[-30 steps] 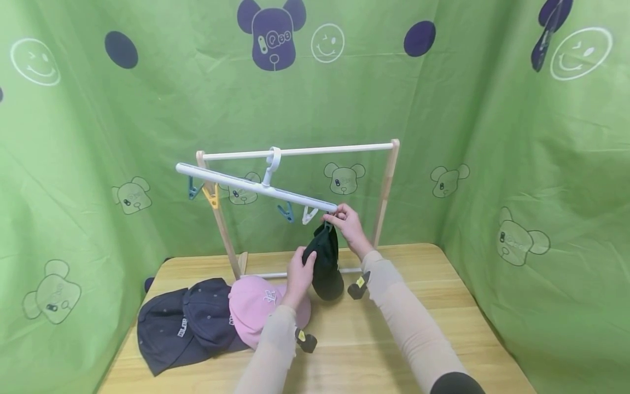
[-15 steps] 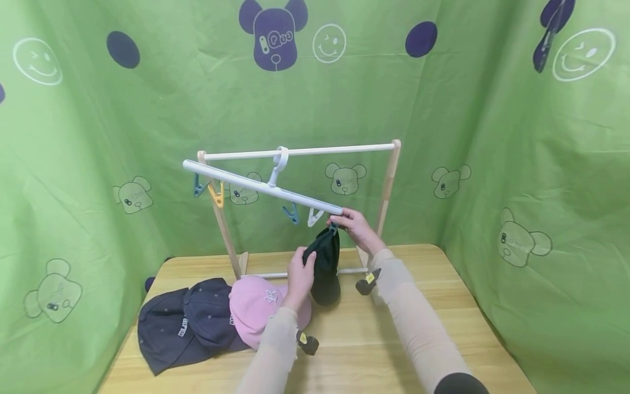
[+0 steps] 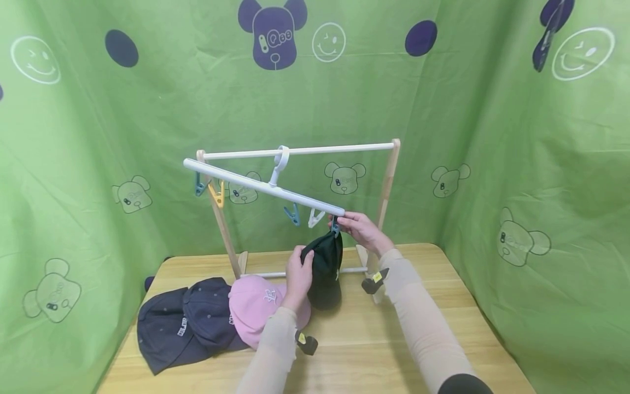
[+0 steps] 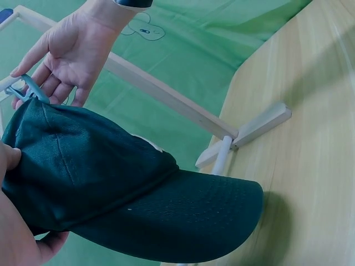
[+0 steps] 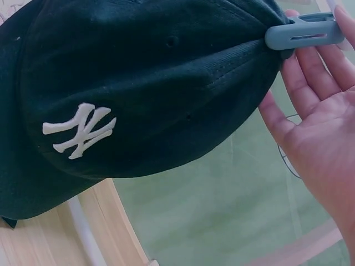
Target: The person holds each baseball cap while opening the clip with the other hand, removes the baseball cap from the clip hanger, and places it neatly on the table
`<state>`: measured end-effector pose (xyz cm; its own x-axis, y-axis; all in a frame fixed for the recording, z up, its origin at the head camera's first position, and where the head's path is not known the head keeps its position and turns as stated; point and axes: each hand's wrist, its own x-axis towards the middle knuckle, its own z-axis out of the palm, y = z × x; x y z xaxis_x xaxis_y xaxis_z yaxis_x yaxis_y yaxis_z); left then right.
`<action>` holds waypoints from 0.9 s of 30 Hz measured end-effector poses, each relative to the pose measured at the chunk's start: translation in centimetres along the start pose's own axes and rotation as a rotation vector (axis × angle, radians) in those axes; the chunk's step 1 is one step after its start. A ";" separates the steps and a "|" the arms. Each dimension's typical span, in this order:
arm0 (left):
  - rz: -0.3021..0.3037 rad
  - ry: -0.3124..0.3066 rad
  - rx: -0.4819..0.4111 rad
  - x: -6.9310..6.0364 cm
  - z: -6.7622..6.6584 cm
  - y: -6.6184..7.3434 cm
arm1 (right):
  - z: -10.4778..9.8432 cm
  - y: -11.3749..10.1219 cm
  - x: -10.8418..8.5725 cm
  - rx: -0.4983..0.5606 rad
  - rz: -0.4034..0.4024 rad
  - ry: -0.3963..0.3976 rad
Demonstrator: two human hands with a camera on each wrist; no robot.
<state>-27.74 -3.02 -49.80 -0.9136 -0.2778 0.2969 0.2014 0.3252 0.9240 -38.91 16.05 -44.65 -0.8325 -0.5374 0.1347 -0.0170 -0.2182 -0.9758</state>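
Note:
A dark green baseball cap (image 5: 166, 88) with a white NY-style emblem hangs brim down beneath the low right end of the white clip hanger (image 3: 256, 185). My left hand (image 3: 298, 276) grips the cap's edge, thumb on the near side. At the hanger's end my right hand (image 3: 365, 231) pinches a blue-grey clip (image 5: 305, 32), whose tip lies over the cap's fabric. The left wrist view also has this clip (image 4: 33, 88) at the cap's top, below the right fingers. Further along the tilted hanger dangle a white clip (image 3: 315, 217), a blue clip (image 3: 292, 214) and a yellow clip (image 3: 217, 194).
Behind stands a rack with a white top rail (image 3: 339, 149) and wooden posts; the hanger's hook is at this rail. A pink cap (image 3: 253, 303) and two dark navy caps, one a navy cap (image 3: 164, 328) at far left, lie overlapping on the wooden table (image 3: 374, 350).
The hanger and my right hand have shifted slightly right, the hand a little lower. The cap's crown has spread wider below the clip. My left hand stays nearly in place.

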 end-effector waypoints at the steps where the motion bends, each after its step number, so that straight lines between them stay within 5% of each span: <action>1: 0.001 0.000 -0.001 0.0 0.0 0.0 | 0.0 0.0 0.0 -0.006 -0.001 0.004; 27: 0.031 -0.063 -0.051 -0.5 0.6 0.9 | 1.0 -0.1 -0.2 0.060 -0.034 0.159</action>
<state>-27.30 -2.07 -49.21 -0.9266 -0.2104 0.3116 0.2466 0.2854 0.9261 -38.20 15.38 -44.45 -0.9092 -0.3942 0.1338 -0.0177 -0.2844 -0.9585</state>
